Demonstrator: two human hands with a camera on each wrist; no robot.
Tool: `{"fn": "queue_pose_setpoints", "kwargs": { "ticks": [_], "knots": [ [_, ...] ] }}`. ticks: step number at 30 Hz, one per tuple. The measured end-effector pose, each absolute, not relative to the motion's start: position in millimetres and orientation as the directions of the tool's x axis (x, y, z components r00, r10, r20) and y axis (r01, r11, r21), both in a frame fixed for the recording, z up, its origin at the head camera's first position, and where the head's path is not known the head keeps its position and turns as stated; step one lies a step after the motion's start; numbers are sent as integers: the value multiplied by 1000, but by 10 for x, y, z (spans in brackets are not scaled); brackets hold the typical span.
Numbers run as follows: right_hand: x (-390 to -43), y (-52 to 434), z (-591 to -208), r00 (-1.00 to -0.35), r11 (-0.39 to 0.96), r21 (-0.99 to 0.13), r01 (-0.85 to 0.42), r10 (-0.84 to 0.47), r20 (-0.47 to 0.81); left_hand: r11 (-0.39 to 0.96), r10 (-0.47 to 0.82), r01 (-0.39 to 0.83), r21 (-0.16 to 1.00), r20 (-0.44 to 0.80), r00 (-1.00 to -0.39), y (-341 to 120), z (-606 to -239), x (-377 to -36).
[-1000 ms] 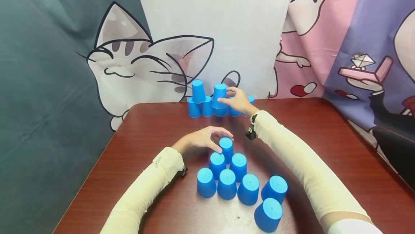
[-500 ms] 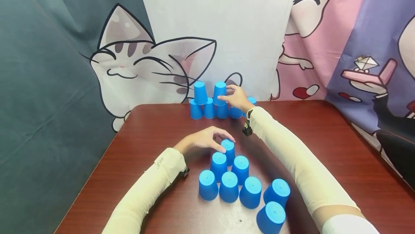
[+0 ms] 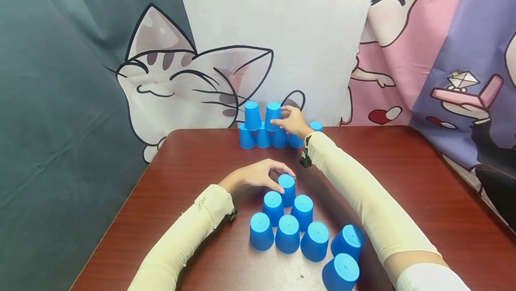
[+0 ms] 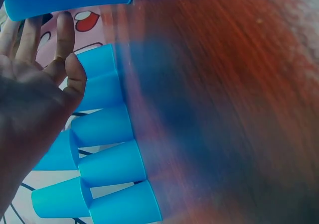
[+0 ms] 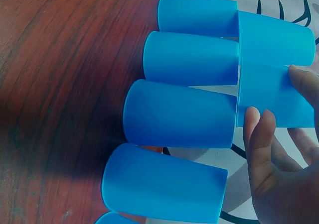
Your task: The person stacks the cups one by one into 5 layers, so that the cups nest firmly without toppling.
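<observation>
At the table's back edge, a row of upside-down blue cups [image 3: 263, 137] carries two more cups on top. My right hand [image 3: 293, 121] holds the right one of these upper cups [image 3: 273, 116], thumb and fingers around its sides. In the right wrist view this cup [image 5: 274, 94] sits against the other upper cup [image 5: 279, 37], its rim on the row below. Nearer, my left hand [image 3: 260, 174] curves its thumb and fingers around the farthest cup [image 3: 287, 192] of a triangle of upturned cups. The left wrist view shows fingertips behind that cup [image 4: 70, 0].
The front cups of the triangle [image 3: 288, 235] stand in a row toward the near side. Two further upturned cups [image 3: 347, 242] are to their right, close to my right forearm. A printed cloth [image 3: 314, 36] hangs behind the brown table [image 3: 193, 147].
My right hand has lowered its cup slightly onto the back row, beside the other upper cup. The left hand stays at its cup while the head view shifts a little.
</observation>
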State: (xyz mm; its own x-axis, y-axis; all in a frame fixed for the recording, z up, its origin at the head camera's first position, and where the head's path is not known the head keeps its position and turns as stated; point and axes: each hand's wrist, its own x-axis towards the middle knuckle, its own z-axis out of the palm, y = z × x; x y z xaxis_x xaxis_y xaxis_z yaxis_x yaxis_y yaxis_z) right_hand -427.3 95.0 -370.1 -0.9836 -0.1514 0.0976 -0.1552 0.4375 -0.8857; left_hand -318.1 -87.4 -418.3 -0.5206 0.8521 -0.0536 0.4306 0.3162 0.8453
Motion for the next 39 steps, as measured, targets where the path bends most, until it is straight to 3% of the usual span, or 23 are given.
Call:
{"fn": "queue_pose_setpoints", "kwargs": {
  "ticks": [12, 25, 39],
  "knots": [
    [-4277, 915, -3677, -983, 454, -877, -157, -155, 95, 361, 832, 459, 812, -58, -552, -835, -4141, -3113],
    [-4236, 1061, -3706, -972, 438, -877, -198, -201, 120, 350, 836, 477, 806, -40, -547, -807, -4186, -3093],
    [-3838, 1419, -3735, -928, 457, -835, -306, -339, 154, 324, 835, 485, 813, -5, -550, -867, -4231, -3142]
  ]
}}
